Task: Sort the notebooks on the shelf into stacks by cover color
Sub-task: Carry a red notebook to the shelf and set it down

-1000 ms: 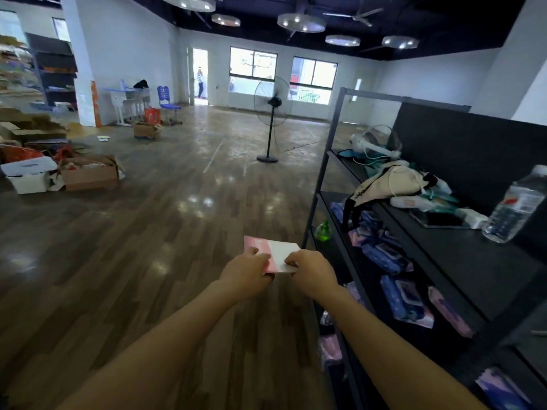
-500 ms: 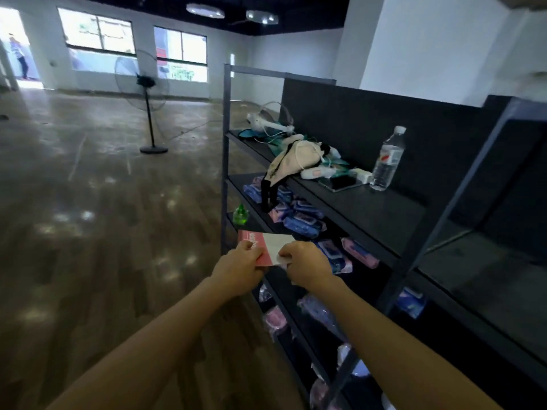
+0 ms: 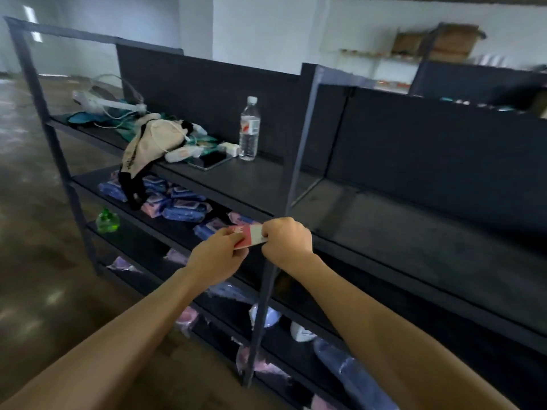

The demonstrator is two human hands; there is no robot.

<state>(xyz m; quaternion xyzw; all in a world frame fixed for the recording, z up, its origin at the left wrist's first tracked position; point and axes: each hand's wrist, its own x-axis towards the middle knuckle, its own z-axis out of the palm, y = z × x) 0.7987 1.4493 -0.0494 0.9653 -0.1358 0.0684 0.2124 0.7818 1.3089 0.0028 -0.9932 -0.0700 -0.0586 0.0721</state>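
A thin red-and-white notebook (image 3: 250, 236) is held flat in the air in front of a dark metal shelf unit (image 3: 266, 184). My left hand (image 3: 217, 255) pinches its left end and my right hand (image 3: 285, 241) grips its right end. Both hands hover just before the shelf's upright post, at the height of the second shelf board. Much of the cover is hidden by my fingers. No other notebook is clearly visible.
Blue and pink soft packs (image 3: 177, 202) fill the lower shelves. On the top board lie a beige bag (image 3: 151, 143), a phone (image 3: 211, 161) and an upright water bottle (image 3: 249, 128). A green bottle (image 3: 108, 221) stands at the left. The right shelf bay (image 3: 414, 220) looks bare.
The view has swung right from the open room to the shelf. Both hands keep their hold on the notebook, which now sits close to the shelf post.
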